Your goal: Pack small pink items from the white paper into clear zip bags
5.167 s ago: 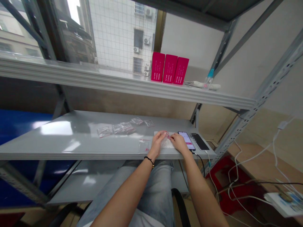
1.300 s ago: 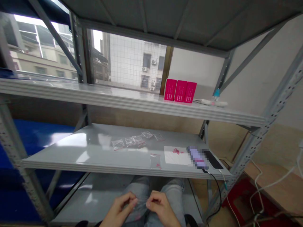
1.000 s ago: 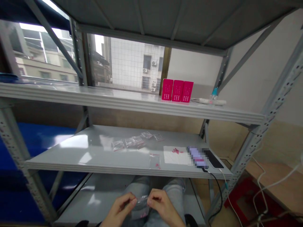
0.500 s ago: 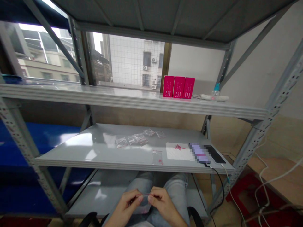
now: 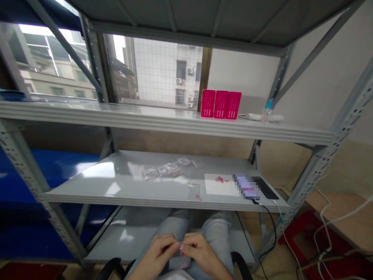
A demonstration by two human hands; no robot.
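Above my lap, my left hand and my right hand pinch the top edge of a small clear zip bag. Their thumbs almost meet in the middle. The bag hangs below the fingers, and something small and pink shows inside it; its exact kind is too blurred to make out. On the shelf ahead lies another clear zip bag with tiny pink pieces in its lower corner. To its right, a white sheet of paper bears a small pile of pink pieces. Several more clear bags lie farther back.
A phone and a dark flat device, both with cables, lie at the shelf's right. On the upper shelf stand three pink boxes and a blue-capped bottle. The shelf's front edge runs above my knees.
My hands have come closer together, so the bag's top edge between the fingertips is less stretched out. The view has tilted slightly; things on the shelves have stayed put.
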